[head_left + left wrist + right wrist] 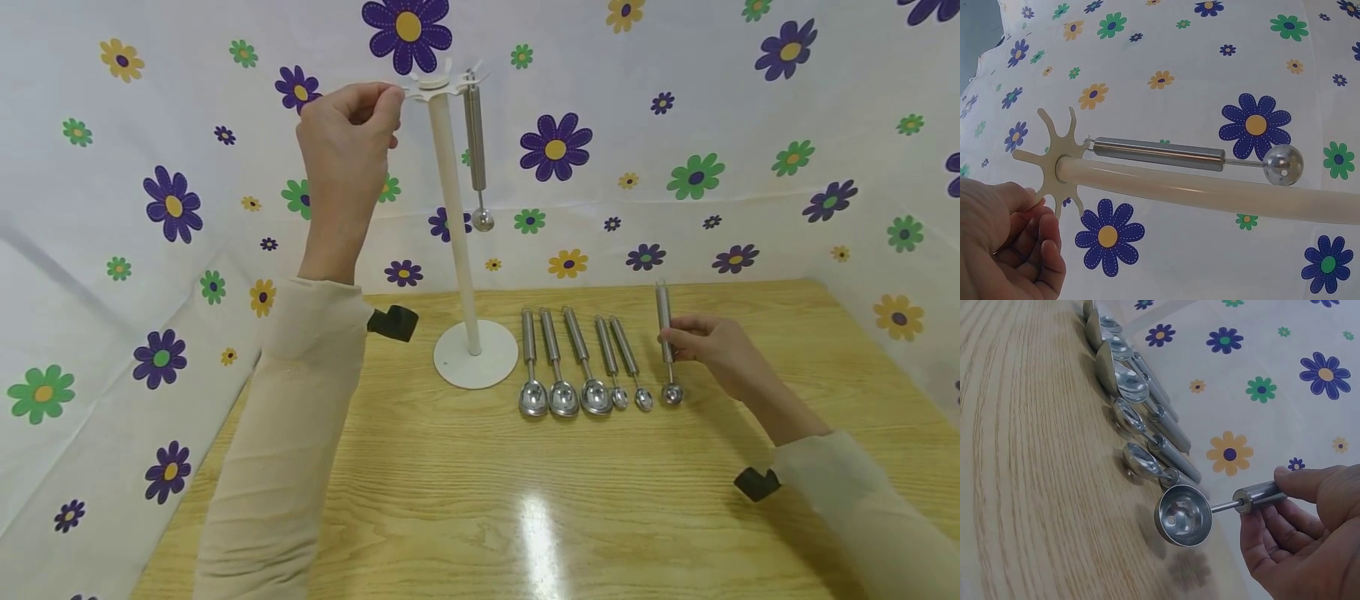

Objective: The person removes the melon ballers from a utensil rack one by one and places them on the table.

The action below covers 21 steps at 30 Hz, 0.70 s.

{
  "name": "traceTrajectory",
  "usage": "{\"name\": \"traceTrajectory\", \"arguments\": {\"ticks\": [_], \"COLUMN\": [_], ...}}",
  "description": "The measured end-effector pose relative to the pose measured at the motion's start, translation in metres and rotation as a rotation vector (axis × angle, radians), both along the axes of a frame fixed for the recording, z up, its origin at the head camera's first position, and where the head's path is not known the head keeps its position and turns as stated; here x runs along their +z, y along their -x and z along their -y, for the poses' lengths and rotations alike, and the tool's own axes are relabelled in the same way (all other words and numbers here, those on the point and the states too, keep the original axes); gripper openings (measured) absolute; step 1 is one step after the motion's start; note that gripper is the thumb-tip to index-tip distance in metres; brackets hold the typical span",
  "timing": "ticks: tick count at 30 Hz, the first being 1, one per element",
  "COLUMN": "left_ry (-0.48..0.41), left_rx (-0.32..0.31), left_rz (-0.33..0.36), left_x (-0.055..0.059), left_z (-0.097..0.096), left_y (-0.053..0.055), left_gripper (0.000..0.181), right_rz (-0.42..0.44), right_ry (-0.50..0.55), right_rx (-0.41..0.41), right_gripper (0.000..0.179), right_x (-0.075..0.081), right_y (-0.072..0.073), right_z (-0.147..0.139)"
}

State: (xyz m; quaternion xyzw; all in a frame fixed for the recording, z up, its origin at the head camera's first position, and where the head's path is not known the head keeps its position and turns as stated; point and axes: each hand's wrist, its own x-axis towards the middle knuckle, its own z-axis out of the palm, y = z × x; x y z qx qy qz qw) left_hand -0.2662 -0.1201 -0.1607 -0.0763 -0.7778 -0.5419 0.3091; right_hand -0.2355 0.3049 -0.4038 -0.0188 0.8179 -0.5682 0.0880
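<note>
My left hand (347, 137) pinches one arm of the star-shaped hook top (1054, 156) of a cream-white utensil stand (452, 208), between thumb and fingers. From another arm of that top, right of the pole, hangs a steel melon baller (476, 142), bowl down. At the right of the table my right hand (712, 350) grips the handle of a second melon baller (1183, 515). Its round bowl points down in the head view, close over the wood, and its hollow side faces the right wrist camera.
Several steel scoops lie side by side between stand and right hand: large scoops (564, 400) on the left, smaller ones (643, 400) on the right. The stand's round base (476, 375) rests on the wooden table (420, 500). A flower-printed cloth (600, 75) hangs behind.
</note>
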Motion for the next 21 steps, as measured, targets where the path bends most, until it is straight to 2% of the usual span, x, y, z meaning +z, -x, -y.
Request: {"name": "traceTrajectory", "arguments": {"ticks": [7,21], "left_ry": [0.002,-0.004], "left_rx": [0.000,-0.006], "left_rz": [-0.006,-0.018], "left_x": [0.000,-0.001], "left_z": [0.000,-0.001], "left_y": [-0.001,-0.001], "left_gripper": [0.026,0.026], "right_rz": [0.019,0.030], "right_ry": [0.007,-0.057], "right_rx": [-0.001,-0.038], "right_gripper": [0.056,0.058], "right_x": [-0.008,-0.017], "right_y": [0.003,0.005], "right_z": [0.000,0.004]}}
